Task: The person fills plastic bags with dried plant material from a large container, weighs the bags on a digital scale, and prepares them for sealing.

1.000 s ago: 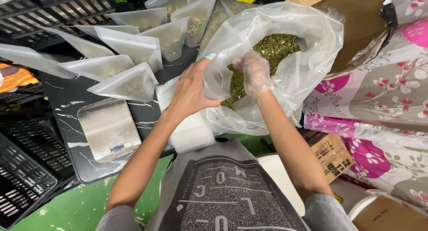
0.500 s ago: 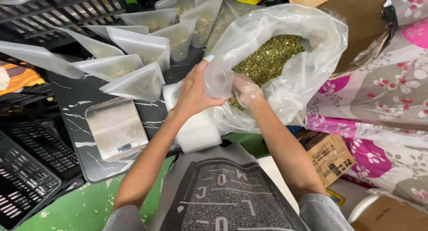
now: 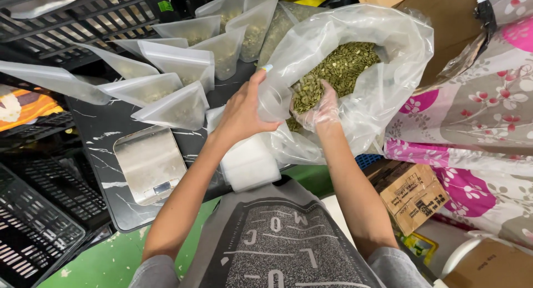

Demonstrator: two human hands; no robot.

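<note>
- Nearest, at 6 o'clock: grey speckled apron (image 3: 277, 249), matte woven cloth with pale stitched outlines, lying over the lap.
- At 8 o'clock: black plastic crate (image 3: 28, 232), open lattice, rigid, on a green painted floor.
- At 9 o'clock: flat kitchen scale (image 3: 150, 163), brushed steel plate with rounded corners, on a black slab table (image 3: 100, 132) with white marble veining.
- Centre: white foam block (image 3: 247, 163), soft-looking, rounded edges, just under the left forearm.
- Left hand (image 3: 241, 110): bare, fingers curled together and thumb up, gripping the thin crinkled rim of the big clear bag (image 3: 388, 71).
- Right hand (image 3: 319, 107): in a loose, transparent, wrinkled glove, cupped palm-up inside the bag mouth with a heap of pumpkin seeds (image 3: 344, 68) lying in it.
- Seeds: small flat green ovals, dull surface, filling the bag at 12 to 1 o'clock, beside the table's right edge.
- At 10 to 11 o'clock: frosted stand-up pouches (image 3: 166, 96), stiff film, wedge-shaped with open mouths, ranked on the slab; the farther ones show seeds inside.
- At 3 o'clock: floral fabric (image 3: 472, 116), pink and grey; brown cardboard box (image 3: 413, 193) below it.
</note>
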